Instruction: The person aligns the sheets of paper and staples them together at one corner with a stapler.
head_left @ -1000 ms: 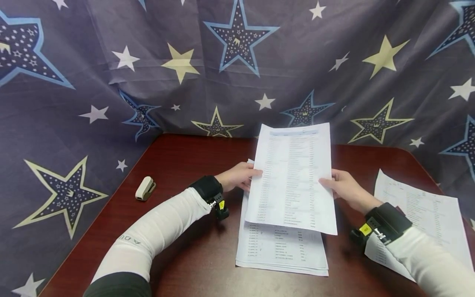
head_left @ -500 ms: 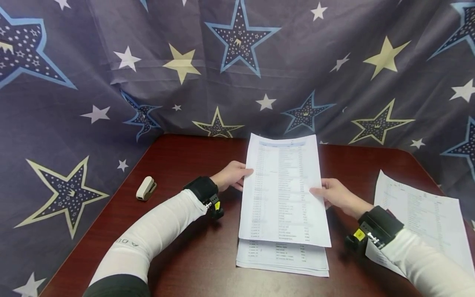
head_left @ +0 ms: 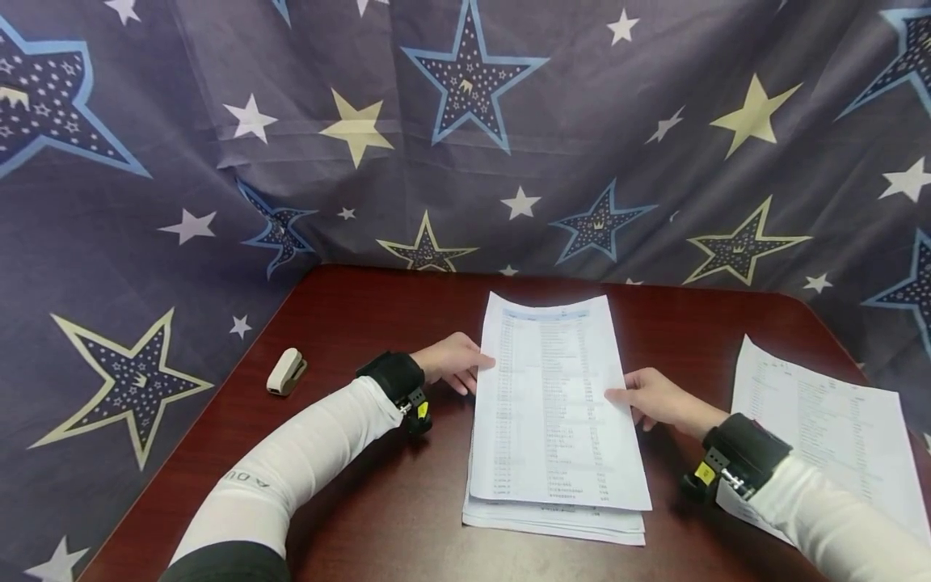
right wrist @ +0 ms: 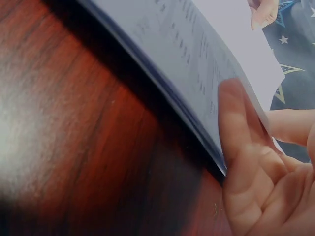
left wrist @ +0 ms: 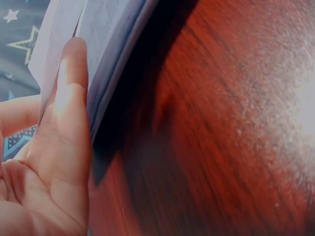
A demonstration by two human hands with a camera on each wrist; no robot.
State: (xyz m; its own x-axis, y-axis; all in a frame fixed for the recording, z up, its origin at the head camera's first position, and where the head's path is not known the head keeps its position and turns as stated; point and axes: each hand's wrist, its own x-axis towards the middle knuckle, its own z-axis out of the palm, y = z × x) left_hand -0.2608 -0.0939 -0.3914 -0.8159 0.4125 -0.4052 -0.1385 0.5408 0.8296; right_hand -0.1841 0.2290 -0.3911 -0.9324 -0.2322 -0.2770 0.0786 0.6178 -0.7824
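Observation:
A printed sheet of paper (head_left: 553,404) is held by its two long edges just above a stack of printed sheets (head_left: 553,524). My left hand (head_left: 454,360) pinches its left edge, thumb on top. On the opposite edge, my right hand (head_left: 660,399) pinches the sheet the same way. In the left wrist view, the fingers of my left hand (left wrist: 54,157) lie between the held sheet and the stack (left wrist: 110,44). From the right wrist, my right hand (right wrist: 261,172) has a finger under the sheet, over the stack's printed top page (right wrist: 172,44). Most of the stack is hidden.
A white stapler (head_left: 286,372) lies on the dark red wooden table (head_left: 378,501) at the left. Another printed sheet (head_left: 829,420) lies at the right, partly under my right forearm. A star-patterned curtain (head_left: 465,178) hangs behind the table.
Both hands have brought the held sheet down and toward me, first shifting it left, so it now covers more of the stack. Stapler and right-hand sheet stay put.

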